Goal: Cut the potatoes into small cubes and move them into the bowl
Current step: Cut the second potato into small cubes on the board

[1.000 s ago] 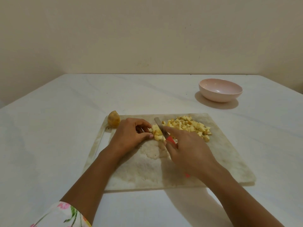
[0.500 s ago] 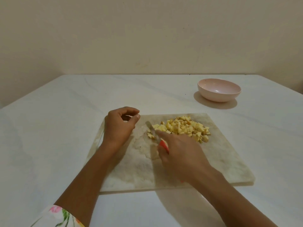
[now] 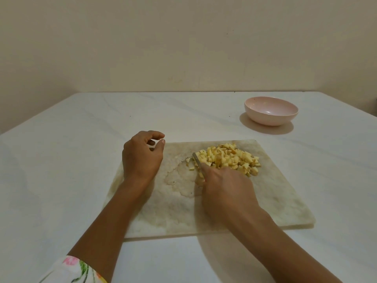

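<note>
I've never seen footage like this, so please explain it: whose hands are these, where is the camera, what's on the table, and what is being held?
There is no machine here: these are a person's two bare hands. The camera is worn on that person's head and looks forward and down, so both arms reach in from the bottom edge. On the white table lies a pale board with a pile of potato cubes on its far part. Further back on the right stands a pink bowl with nothing in it. The right hand holds a knife, its blade at the pile's left edge. The left hand is at the board's far left corner with its fingers curled. Whether it holds anything is hidden.
</note>
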